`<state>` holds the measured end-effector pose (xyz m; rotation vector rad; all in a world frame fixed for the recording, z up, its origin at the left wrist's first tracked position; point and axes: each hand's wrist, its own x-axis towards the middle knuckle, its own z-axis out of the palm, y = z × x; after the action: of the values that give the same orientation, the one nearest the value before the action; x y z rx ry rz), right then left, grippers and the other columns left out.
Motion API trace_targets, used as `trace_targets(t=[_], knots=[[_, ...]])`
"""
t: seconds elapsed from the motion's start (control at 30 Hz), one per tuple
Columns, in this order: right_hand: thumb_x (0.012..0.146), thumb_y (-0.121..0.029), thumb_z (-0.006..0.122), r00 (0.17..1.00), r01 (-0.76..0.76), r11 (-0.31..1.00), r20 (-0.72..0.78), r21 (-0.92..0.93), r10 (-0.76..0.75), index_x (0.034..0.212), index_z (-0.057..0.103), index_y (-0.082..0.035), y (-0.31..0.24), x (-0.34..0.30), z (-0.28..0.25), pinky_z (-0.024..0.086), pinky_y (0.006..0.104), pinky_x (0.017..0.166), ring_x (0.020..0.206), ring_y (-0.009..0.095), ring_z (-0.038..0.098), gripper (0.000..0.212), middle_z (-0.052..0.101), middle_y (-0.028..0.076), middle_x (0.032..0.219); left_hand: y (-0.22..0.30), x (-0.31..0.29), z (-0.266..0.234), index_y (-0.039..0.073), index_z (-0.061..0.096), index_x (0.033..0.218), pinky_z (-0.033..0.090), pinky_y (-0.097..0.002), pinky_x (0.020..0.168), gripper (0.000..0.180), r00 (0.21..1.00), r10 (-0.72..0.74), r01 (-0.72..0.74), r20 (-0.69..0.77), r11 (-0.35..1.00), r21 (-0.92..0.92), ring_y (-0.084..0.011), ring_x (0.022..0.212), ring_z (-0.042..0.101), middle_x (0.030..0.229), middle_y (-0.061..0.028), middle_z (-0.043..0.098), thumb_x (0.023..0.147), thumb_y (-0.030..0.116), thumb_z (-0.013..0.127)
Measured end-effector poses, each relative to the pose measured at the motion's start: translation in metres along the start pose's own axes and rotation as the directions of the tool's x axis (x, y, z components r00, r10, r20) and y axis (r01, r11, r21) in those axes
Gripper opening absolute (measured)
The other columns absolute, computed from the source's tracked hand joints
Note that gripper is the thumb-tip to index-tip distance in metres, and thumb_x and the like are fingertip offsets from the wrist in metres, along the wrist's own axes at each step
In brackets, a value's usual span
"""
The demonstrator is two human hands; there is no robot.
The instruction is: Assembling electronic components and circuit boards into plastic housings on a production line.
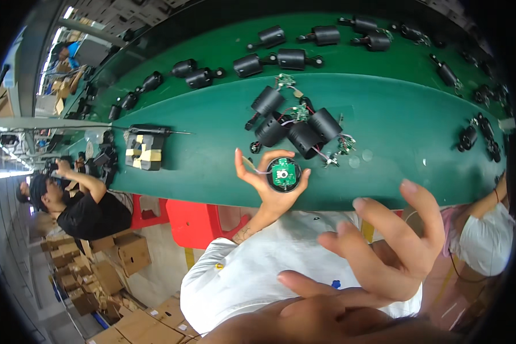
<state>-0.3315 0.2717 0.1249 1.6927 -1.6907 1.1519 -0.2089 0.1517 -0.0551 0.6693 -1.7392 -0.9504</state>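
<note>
1. The green bench (212, 123) filled most of my head view; its far ends bent away into the dark fisheye rim, where I could barely make out the parts.
2. At left I had a co-worker (94, 215) in a black top, arms raised; what those hands met was too small to tell. At right, another person (487, 238) was cut off by the rim.
3. Under the bench edge stood a red stool (192, 221), partly covered by the wearer's white shirt (252, 275).
4. The right hand (395, 249) loomed close to my lens, open, fingers apart and bent. It blocked part of the shirt, and its wrist blurred into the lower edge.
5. The left hand (274, 199) gripped a black round housing (296, 183) above the near edge of the bench, fingers curled round its sides. I saw it end-on, so its length was hidden.
6. Just beyond lay a cluster of black cylinders (324, 125), overlapping, their wires too tangled to trace.
7. Further left, a screwdriver (150, 129) lay across a dark block (149, 143) with yellowish patches.
8. A green circuit board (283, 179) faced up from the housing; its small components were indistinct. A pale lead (257, 171) ran from it toward the left fingers.
</note>
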Motion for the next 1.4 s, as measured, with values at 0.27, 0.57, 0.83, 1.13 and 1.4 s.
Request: trace_targets(t=[0.27,0.57,0.83,1.13,1.4], knots=[[0.064,-0.049,0.07,0.963,-0.253,0.966,0.084,-0.056,0.258,0.074,0.063,-0.023,-0.026,0.006,-0.003,0.035,0.033,0.057,0.061,0.013,0.045,0.029,0.049,-0.005,0.072,-0.009,-0.004,0.007,0.012,-0.006,0.147,0.045,-0.0328,0.086,0.12,0.994,-0.069,0.082,0.081,0.982,-0.168,-0.0247,0.09,0.062,0.105,-0.0174,0.061,0.068,0.02,0.084],[0.055,-0.062,0.075,0.984,-0.124,0.963,-0.094,0.24,0.15,0.069,0.061,-0.022,-0.031,0.027,0.034,0.026,0.0239,0.049,0.051,0.011,0.03,0.045,0.042,-0.008,0.065,-0.021,-0.013,0.021,0.013,0.0,0.148,0.045,-0.0324,0.086,0.107,0.974,-0.225,0.206,0.02,0.848,-0.489,-0.0252,0.098,0.06,0.112,-0.0213,0.057,0.08,0.047,0.075],[0.057,-0.056,0.077,0.997,0.026,0.975,0.06,0.223,-0.04,0.067,0.06,-0.019,-0.001,0.013,0.007,0.026,0.0241,0.047,0.05,0.01,0.028,0.042,0.045,-0.009,0.065,-0.02,-0.011,0.014,0.013,0.002,0.15,0.046,-0.0314,0.085,0.094,0.941,-0.314,0.333,0.125,0.802,-0.496,-0.0238,0.1,0.059,0.115,-0.0204,0.056,0.089,0.044,0.066],[0.055,-0.05,0.081,0.995,-0.025,0.964,0.098,0.266,-0.001,0.065,0.062,-0.015,0.011,-0.002,-0.003,0.028,0.0235,0.047,0.049,0.01,0.03,0.041,0.045,-0.007,0.06,-0.009,-0.01,0.017,0.006,0.021,0.148,0.048,-0.0343,0.088,0.088,0.895,-0.379,0.443,0.233,0.701,-0.559,-0.0251,0.105,0.058,0.113,-0.0185,0.058,0.088,0.055,0.062],[0.05,-0.054,0.081,0.973,-0.229,0.953,0.074,0.196,0.218,0.061,0.061,-0.014,-0.003,0.009,-0.007,0.026,0.0213,0.044,0.047,0.01,0.032,0.046,0.043,-0.008,0.056,-0.015,-0.013,0.017,0.0,0.042,0.132,0.045,-0.0328,0.095,0.074,0.828,-0.441,0.545,0.347,0.487,-0.682,-0.0226,0.106,0.057,0.114,-0.0141,0.059,0.081,0.04,0.076]])
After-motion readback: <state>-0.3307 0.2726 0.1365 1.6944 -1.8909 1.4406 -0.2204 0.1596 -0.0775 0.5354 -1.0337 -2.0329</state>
